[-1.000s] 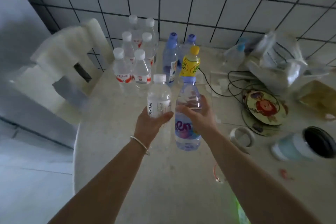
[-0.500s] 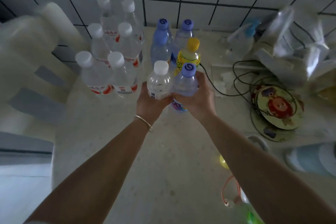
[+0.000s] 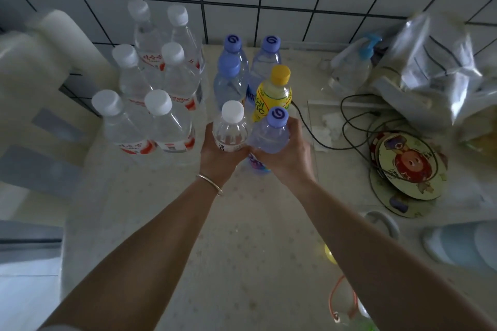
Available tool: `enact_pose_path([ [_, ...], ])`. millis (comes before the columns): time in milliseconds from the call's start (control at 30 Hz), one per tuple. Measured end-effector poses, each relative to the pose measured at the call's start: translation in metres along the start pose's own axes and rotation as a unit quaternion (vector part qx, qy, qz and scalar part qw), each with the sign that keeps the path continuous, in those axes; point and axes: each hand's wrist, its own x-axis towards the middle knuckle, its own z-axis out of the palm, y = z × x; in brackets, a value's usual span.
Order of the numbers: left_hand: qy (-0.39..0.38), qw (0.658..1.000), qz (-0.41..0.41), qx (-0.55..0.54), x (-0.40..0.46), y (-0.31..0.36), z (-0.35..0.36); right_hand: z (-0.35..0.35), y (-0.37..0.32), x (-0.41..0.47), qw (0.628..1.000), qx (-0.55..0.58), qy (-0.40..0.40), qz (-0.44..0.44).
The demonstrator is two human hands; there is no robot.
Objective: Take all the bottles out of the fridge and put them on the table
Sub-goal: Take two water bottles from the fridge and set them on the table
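Honestly, with both hands clamped, the left hand (image 3: 219, 154) on the white-capped bottle (image 3: 230, 129) and the right hand (image 3: 285, 150) on the purple-capped bottle (image 3: 271, 131), setting them down so tight against the yellow-capped bottle (image 3: 274, 91) on the surface (image 3: 242, 223) could topple it into its neighbours.

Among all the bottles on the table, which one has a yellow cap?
The yellow-capped bottle with the yellow label, standing just behind the purple-capped bottle held by the right hand. Every other bottle cap is white or purple-blue.

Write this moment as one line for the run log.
left hand: grips white-cap bottle | right hand: grips purple-cap bottle | table: bottles grouped
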Motion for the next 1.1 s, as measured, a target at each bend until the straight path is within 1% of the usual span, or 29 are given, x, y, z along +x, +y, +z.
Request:
enact_pose_path([
  [167,-0.016,1.000,-0.017,0.007,0.000,0.000,-0.005,-0.002,0.000,-0.006,1.000,-0.023,-0.013,-0.018],
  [333,-0.008,0.996,-0.042,0.075,-0.011,0.009,-0.004,0.003,0.004,-0.007,0.997,-0.057,-0.047,0.006],
  [400,0.008,0.992,-0.055,0.109,-0.021,0.011,-0.007,-0.002,0.003,-0.016,0.996,-0.077,-0.046,0.020],
  [467,0.038,0.991,-0.084,0.097,-0.031,0.011,-0.011,-0.011,-0.003,-0.034,0.994,-0.095,-0.041,0.037],
  [567,0.056,0.989,-0.091,0.098,-0.055,0.020,-0.020,-0.023,-0.002,-0.058,0.992,-0.113,-0.035,0.049],
  [667,0.049,0.990,-0.062,0.116,-0.088,0.034,-0.032,-0.031,-0.008,-0.085,0.993,-0.108,-0.036,0.029],
  [833,0.086,0.991,-0.019,0.105,-0.162,0.054,-0.062,-0.042,-0.007,-0.138,0.993,-0.106,-0.047,-0.036],
  [967,0.131,0.986,-0.003,0.106,-0.239,0.055,-0.093,-0.036,0.009,-0.191,0.984,-0.127,-0.102,-0.068],
  [1100,0.160,0.983,-0.028,0.081,-0.318,0.040,-0.122,-0.026,0.024,-0.252,0.977,-0.134,-0.145,-0.081],
])
